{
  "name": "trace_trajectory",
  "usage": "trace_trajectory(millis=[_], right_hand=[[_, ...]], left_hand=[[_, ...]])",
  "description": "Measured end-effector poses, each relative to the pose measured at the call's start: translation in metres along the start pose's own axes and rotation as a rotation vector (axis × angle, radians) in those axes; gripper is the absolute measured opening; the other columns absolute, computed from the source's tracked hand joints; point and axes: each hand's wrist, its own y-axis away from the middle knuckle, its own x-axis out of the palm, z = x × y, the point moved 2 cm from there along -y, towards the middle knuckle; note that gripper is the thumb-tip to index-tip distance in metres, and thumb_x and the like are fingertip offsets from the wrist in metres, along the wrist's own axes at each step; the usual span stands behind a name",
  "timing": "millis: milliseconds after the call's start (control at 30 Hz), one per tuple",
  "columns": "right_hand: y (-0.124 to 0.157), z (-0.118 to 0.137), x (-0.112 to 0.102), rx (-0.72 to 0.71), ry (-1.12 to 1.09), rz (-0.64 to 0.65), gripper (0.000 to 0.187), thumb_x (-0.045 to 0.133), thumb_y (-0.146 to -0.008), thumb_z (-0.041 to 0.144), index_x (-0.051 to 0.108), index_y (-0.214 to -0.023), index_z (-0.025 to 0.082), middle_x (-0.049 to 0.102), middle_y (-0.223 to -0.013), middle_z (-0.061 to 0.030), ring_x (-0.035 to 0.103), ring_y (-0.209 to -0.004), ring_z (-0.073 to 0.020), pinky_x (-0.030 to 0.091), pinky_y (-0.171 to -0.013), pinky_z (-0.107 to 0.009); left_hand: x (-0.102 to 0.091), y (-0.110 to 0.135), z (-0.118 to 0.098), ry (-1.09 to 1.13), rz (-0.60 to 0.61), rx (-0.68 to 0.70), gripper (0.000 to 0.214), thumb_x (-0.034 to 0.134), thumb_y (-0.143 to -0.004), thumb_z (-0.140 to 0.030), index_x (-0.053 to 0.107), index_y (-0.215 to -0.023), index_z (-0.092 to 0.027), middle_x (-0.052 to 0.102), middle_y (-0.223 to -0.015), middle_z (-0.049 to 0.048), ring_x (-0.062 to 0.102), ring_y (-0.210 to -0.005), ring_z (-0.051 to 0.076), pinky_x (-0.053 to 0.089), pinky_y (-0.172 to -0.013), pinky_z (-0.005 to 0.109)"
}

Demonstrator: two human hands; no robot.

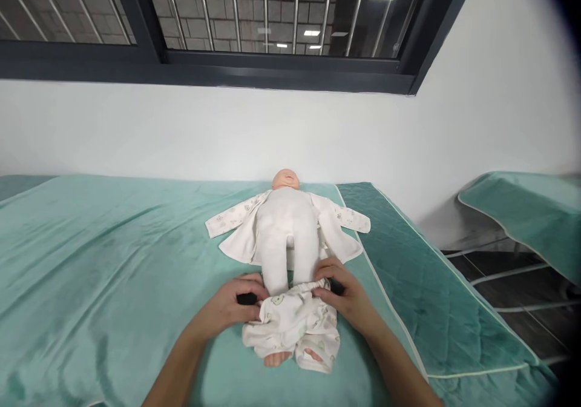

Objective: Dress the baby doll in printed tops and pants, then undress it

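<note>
A baby doll (287, 228) with a white cloth body lies on its back, head toward the wall. An open white printed jacket (238, 240) is spread under it, its sleeves stretched out to both sides. White printed baby pants (297, 319) cover the doll's lower legs, and its feet (276, 358) show at the leg openings. My left hand (242, 301) pinches the waistband at the left. At the right, my right hand (338, 289) grips the waistband's other side between thumb and fingers.
Green velvety bedding (113, 261) covers the bed, with a darker quilted strip (431, 292) on the right. Behind stands a white wall (181, 128) under a dark-framed window (281, 71). A metal bed frame (512, 280) with green cloth (531, 207) over it is at far right.
</note>
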Motion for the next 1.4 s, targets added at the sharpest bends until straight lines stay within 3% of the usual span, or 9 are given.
trace_trajectory(millis=[167, 400, 533, 633, 833, 967, 1067, 1267, 1400], right_hand=[[-0.001, -0.001, -0.002, 0.063, -0.056, 0.08, 0.023, 0.073, -0.08, 0.039, 0.059, -0.085, 0.022, 0.057, -0.099, -0.0048, 0.055, -0.096, -0.021, 0.043, -0.088, -0.035], [0.003, -0.008, 0.005, 0.079, -0.079, -0.019, 0.023, 0.064, -0.088, 0.038, 0.05, -0.079, 0.021, 0.057, -0.093, -0.0038, 0.053, -0.087, -0.0181, 0.042, -0.079, -0.031], [-0.006, -0.007, 0.003, 0.145, -0.026, -0.084, 0.02, 0.057, -0.091, 0.039, 0.051, -0.084, 0.021, 0.058, -0.087, -0.0018, 0.053, -0.082, -0.0167, 0.041, -0.076, -0.029], [-0.028, 0.001, -0.008, 0.205, 0.098, -0.101, 0.02, 0.057, -0.091, 0.039, 0.053, -0.083, 0.021, 0.056, -0.077, 0.0005, 0.05, -0.074, -0.0155, 0.039, -0.068, -0.027], [-0.085, 0.003, -0.027, 0.255, 0.146, -0.192, 0.022, 0.057, -0.088, 0.04, 0.049, -0.078, 0.022, 0.036, -0.054, 0.008, 0.034, -0.052, -0.0113, 0.025, -0.051, -0.025], [-0.097, -0.017, -0.018, 0.209, 0.087, -0.251, 0.02, 0.059, -0.087, 0.039, 0.05, -0.082, 0.022, 0.042, -0.059, 0.0073, 0.039, -0.057, -0.0117, 0.03, -0.057, -0.025], [-0.091, -0.029, -0.008, 0.19, -0.004, -0.296, 0.02, 0.058, -0.088, 0.04, 0.052, -0.085, 0.021, 0.049, -0.067, 0.0047, 0.045, -0.065, -0.0132, 0.035, -0.061, -0.025], [-0.078, -0.027, -0.01, 0.154, -0.094, -0.058, 0.018, 0.061, -0.088, 0.038, 0.058, -0.086, 0.021, 0.053, -0.082, 0.0003, 0.048, -0.073, -0.014, 0.037, -0.065, -0.026], [-0.076, -0.025, -0.019, 0.155, -0.106, 0.091, 0.017, 0.068, -0.083, 0.034, 0.056, -0.087, 0.022, 0.051, -0.087, 0.0004, 0.049, -0.077, -0.0148, 0.039, -0.07, -0.027]], left_hand=[[0.002, 0.004, -0.009, -0.044, 0.093, -0.043, 0.021, 0.075, -0.067, -0.036, 0.073, -0.085, -0.024, 0.064, -0.1, 0.0039, 0.057, -0.095, 0.023, 0.046, -0.086, 0.03], [0.009, 0.008, -0.002, -0.138, 0.024, -0.03, 0.016, 0.067, -0.074, -0.035, 0.064, -0.071, -0.019, 0.063, -0.084, 0.0025, 0.055, -0.085, 0.021, 0.044, -0.078, 0.028], [0.007, 0.006, 0.002, 0.02, -0.167, 0.04, 0.017, 0.062, -0.081, -0.034, 0.059, -0.077, -0.018, 0.06, -0.094, 0.004, 0.055, -0.087, 0.018, 0.044, -0.077, 0.027], [0.001, -0.004, 0.007, 0.055, -0.323, 0.067, 0.017, 0.059, -0.085, -0.034, 0.054, -0.081, -0.019, 0.059, -0.097, 0.0036, 0.055, -0.088, 0.016, 0.044, -0.078, 0.026], [-0.02, -0.037, 0.013, -0.126, -0.718, 0.105, 0.016, 0.055, -0.085, -0.031, 0.046, -0.078, -0.02, 0.06, -0.102, 0.0026, 0.056, -0.081, 0.013, 0.043, -0.068, 0.023], [-0.029, -0.06, 0.009, -0.474, -0.743, 0.219, 0.007, 0.049, -0.084, -0.021, 0.045, -0.078, -0.021, 0.06, -0.099, 0.0027, 0.054, -0.085, 0.014, 0.041, -0.072, 0.025], [-0.035, -0.072, 0.015, -0.491, -0.746, 0.2, 0.004, 0.048, -0.083, -0.02, 0.047, -0.079, -0.021, 0.061, -0.095, 0.0021, 0.053, -0.081, 0.014, 0.041, -0.073, 0.026], [-0.038, -0.067, 0.027, -0.073, -0.705, 0.173, 0.01, 0.059, -0.081, -0.03, 0.059, -0.085, -0.02, 0.064, -0.098, 0.0025, 0.058, -0.085, 0.016, 0.044, -0.075, 0.026], [-0.041, -0.064, 0.018, 0.014, -0.734, 0.081, 0.027, 0.053, -0.088, -0.043, 0.068, -0.091, -0.021, 0.067, -0.089, 0.0025, 0.059, -0.084, 0.018, 0.044, -0.075, 0.027]])
